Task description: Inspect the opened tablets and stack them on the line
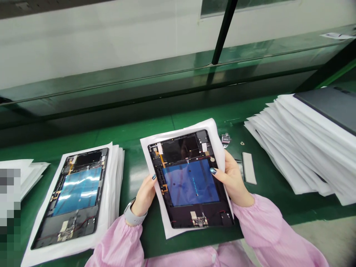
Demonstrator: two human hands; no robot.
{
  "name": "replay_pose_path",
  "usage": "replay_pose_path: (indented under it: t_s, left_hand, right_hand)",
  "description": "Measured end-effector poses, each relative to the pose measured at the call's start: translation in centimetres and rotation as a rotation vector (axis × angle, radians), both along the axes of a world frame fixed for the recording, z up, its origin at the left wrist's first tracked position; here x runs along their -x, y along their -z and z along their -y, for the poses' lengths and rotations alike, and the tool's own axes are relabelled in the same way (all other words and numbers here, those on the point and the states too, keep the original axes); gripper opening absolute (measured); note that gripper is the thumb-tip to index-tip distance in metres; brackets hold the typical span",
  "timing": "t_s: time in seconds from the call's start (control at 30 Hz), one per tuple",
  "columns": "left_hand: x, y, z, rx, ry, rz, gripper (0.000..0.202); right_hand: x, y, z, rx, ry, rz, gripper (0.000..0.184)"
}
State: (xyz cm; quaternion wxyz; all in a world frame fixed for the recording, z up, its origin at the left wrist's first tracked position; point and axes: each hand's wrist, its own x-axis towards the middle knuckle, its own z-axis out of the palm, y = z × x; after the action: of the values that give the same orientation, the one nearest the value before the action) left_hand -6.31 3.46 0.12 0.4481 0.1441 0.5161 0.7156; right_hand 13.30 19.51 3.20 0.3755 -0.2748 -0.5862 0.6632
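- An open-backed tablet [189, 181] on a white foam sheet [215, 129] is gripped at both side edges by the left hand [144, 196] and right hand [232, 178], mid-bench.
- A second tablet [75, 196] is laid left on the green bench [133, 167].
- Stacked foam sheets [300, 148] are placed right.

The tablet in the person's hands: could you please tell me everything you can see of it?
This open tablet shows its exposed interior: a black frame around a glossy blue panel, with a dark upper panel, an orange flex strip, and a small circuit board at the lower edge beside thin red wire. It lies slightly askew on a white sheet, held along its long sides by the left hand and right hand.
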Motion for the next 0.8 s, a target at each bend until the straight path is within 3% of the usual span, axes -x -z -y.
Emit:
replay_pose_path:
  t_s: [0.8]
  left_hand:
    - [0.3,1.1,0.2,0.022,-0.107,-0.032,0.033]
  right_hand:
    - [0.7,0.3,-0.6,0.034,-0.038,-0.036,0.043]
